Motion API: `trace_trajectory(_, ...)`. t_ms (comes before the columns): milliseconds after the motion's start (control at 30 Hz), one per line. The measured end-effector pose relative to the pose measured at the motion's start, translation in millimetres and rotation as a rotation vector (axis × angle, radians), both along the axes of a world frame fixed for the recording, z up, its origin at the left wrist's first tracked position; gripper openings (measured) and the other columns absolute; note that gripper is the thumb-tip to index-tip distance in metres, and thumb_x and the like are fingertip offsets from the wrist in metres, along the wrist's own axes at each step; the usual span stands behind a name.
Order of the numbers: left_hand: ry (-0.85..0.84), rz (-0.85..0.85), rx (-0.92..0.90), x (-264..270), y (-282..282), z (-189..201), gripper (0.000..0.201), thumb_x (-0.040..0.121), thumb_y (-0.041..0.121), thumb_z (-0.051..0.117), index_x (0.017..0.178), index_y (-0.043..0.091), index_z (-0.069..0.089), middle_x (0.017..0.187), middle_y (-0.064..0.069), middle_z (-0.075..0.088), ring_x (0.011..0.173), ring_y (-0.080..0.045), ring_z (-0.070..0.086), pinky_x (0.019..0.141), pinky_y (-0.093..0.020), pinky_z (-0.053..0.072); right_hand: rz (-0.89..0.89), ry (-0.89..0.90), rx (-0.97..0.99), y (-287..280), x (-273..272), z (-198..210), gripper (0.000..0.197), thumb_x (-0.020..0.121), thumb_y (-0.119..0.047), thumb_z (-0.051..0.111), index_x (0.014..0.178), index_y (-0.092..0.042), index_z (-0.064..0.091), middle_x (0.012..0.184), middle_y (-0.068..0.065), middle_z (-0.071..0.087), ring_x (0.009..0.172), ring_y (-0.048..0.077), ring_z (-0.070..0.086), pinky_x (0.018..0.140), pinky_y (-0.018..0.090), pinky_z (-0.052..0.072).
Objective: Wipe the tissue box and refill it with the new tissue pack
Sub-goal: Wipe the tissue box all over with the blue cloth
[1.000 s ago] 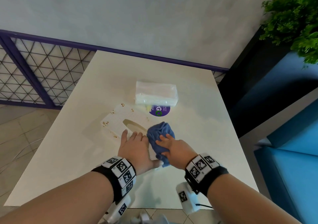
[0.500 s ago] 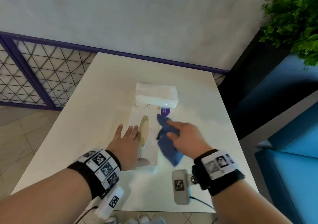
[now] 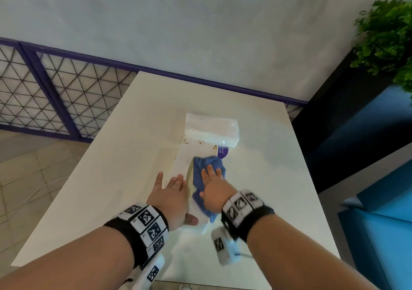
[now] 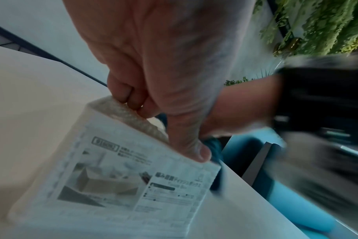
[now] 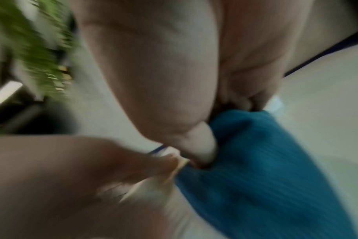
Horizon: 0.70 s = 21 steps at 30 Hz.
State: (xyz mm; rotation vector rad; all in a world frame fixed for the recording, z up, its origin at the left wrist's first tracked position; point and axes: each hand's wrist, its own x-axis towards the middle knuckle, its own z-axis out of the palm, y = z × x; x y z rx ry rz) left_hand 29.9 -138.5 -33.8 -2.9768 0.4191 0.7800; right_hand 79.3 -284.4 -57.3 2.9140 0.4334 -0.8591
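A white patterned tissue box (image 3: 186,156) lies lengthwise on the white table (image 3: 133,156), its oval slot facing up. My left hand (image 3: 171,189) rests flat on the near left part of the box, with the thumb (image 4: 190,145) against the printed near face (image 4: 123,177). On the box's top, my right hand (image 3: 213,182) presses a blue cloth (image 3: 206,162) with the fingers stretched out. In the blurred right wrist view the thumb (image 5: 200,145) digs into the cloth (image 5: 266,177). The new tissue pack (image 3: 211,127), in clear wrap, lies just beyond the box's far end.
A purple round sticker (image 3: 223,151) shows on the table by the box's far right corner. A purple-framed mesh railing (image 3: 44,89) runs on the left and a grey wall stands behind. A dark partition (image 3: 334,122), a plant (image 3: 388,40) and a blue seat (image 3: 379,223) lie to the right.
The box has turned from diagonal to lengthwise. My right hand swung the cloth off to the box's right side, then came back flat onto its top. My left hand stayed at the near end.
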Motion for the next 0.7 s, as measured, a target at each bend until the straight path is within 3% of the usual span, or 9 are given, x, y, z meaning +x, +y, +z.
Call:
trace_trajectory(133, -0.012, -0.016, -0.051, -2, 1, 2, 0.114, 0.077, 0.081, 0.037, 0.151, 0.007, -0.008, 0.162, -0.013, -0.003, 0.150, -0.023, 0.000, 0.114, -0.055, -0.013, 0.023, 0.108, -0.013, -1, -55, 15, 0.078, 0.097, -0.032, 0.044, 0.151, -0.010, -0.007, 0.161, 0.008, -0.014, 0.148, 0.032, -0.010, 0.120, 0.046, 0.011)
trace_trajectory(300, 0.033, -0.002, -0.016, 1, 0, 8, 0.109, 0.080, 0.076, 0.043, 0.152, 0.008, -0.004, 0.162, -0.010, -0.005, 0.150, -0.021, -0.002, 0.116, -0.054, -0.013, -0.092, 0.048, 0.050, -4, 16, 33, 0.072, 0.099, -0.036, 0.036, 0.152, -0.015, -0.008, 0.161, 0.003, -0.016, 0.148, 0.031, -0.010, 0.120, 0.048, 0.012)
trace_trajectory(433, 0.056, 0.009, -0.032, 0, 1, 9, 0.109, 0.080, 0.076, 0.043, 0.152, 0.009, -0.004, 0.163, -0.008, -0.006, 0.150, -0.020, -0.003, 0.116, -0.056, -0.012, -0.082, 0.004, -0.014, 1, 50, 28, 0.069, 0.100, -0.034, 0.033, 0.152, -0.012, -0.008, 0.160, 0.009, -0.015, 0.147, 0.036, -0.012, 0.121, 0.045, 0.002)
trace_trajectory(533, 0.041, -0.002, -0.033, -1, 3, 6, 0.109, 0.080, 0.078, 0.040, 0.152, 0.010, -0.006, 0.162, -0.009, -0.007, 0.150, -0.020, -0.004, 0.116, -0.055, -0.013, 0.107, -0.011, -0.110, 3, 10, 41, 0.059, 0.102, -0.028, 0.029, 0.152, -0.007, 0.005, 0.161, 0.007, -0.007, 0.148, 0.033, -0.008, 0.120, 0.043, 0.002)
trace_trajectory(600, 0.019, -0.024, -0.033, -1, 4, 4, 0.109, 0.079, 0.079, 0.038, 0.152, 0.011, -0.004, 0.163, -0.010, -0.003, 0.150, -0.020, -0.001, 0.115, -0.055, -0.012, 0.171, 0.022, -0.049, 1, -23, 49, 0.059, 0.102, -0.026, 0.034, 0.152, -0.010, 0.009, 0.162, 0.005, 0.002, 0.148, 0.031, 0.002, 0.118, 0.040, 0.012)
trace_trajectory(667, 0.000, -0.065, -0.032, 0, 5, 3, 0.109, 0.077, 0.080, 0.039, 0.153, 0.011, 0.001, 0.162, -0.011, 0.002, 0.149, -0.021, 0.002, 0.114, -0.056, -0.012, 0.195, 0.080, 0.036, -4, -46, 54, 0.061, 0.098, -0.025, 0.045, 0.152, -0.017, 0.018, 0.159, 0.005, 0.021, 0.144, 0.031, 0.023, 0.111, 0.037, 0.027)
trace_trajectory(700, -0.005, -0.095, -0.025, 0, 6, 4, 0.111, 0.076, 0.081, 0.040, 0.153, 0.011, 0.003, 0.162, -0.011, 0.003, 0.149, -0.021, 0.003, 0.113, -0.056, -0.013, 0.185, 0.087, 0.105, -10, -51, 54, 0.055, 0.095, -0.023, 0.047, 0.148, -0.018, 0.032, 0.152, 0.007, 0.035, 0.138, 0.029, 0.035, 0.106, 0.034, 0.032)
